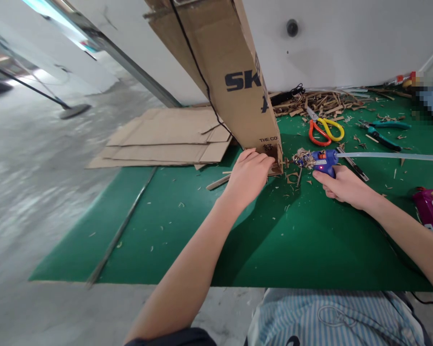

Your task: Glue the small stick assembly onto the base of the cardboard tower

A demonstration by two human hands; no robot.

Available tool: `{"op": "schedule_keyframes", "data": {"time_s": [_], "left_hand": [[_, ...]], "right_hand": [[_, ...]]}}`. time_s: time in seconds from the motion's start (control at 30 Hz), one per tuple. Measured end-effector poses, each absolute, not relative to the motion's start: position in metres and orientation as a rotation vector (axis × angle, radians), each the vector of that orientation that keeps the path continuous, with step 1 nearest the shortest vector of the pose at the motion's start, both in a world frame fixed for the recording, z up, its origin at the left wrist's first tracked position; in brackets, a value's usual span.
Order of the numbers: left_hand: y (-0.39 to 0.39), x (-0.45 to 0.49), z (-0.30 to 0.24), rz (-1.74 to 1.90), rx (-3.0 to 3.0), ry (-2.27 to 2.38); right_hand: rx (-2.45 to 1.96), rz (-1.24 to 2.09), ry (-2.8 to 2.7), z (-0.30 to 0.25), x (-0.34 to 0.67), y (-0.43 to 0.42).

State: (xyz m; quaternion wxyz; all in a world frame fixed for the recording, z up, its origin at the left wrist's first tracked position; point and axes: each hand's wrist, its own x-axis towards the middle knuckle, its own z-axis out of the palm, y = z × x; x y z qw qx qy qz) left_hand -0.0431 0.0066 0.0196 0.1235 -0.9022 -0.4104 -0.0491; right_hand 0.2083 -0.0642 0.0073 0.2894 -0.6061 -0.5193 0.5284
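A tall brown cardboard box (234,86) with dark printed letters stands tilted on the green table. My left hand (250,175) is at its foot, fingers curled against the lower edge; the fingertips are partly hidden. My right hand (341,185) is closed round the handle of a blue hot glue gun (324,162), whose small red light shows. Its nozzle, clumped with cardboard scraps, points left at the box's lower corner, a short gap away. A long translucent glue stick (389,155) sticks out of its rear. A thin cardboard strip (218,182) lies left of my left hand.
Stacked flat cardboard sheets (166,129) lie at the back left. Orange-and-yellow-handled scissors (324,129), teal-handled pliers (384,132) and a heap of cardboard scraps (321,103) lie behind the glue gun. A magenta glue gun (429,211) is at the right edge. A black cord (198,67) hangs across the box.
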Motion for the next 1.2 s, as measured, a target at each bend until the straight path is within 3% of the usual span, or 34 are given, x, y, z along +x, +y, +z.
{"op": "schedule_keyframes", "data": {"time_s": [1.2], "left_hand": [[0.002, -0.041, 0.021, -0.189, -2.649, -1.274]], "right_hand": [[-1.680, 1.260, -1.527, 0.019, 0.204, -0.074]]}}
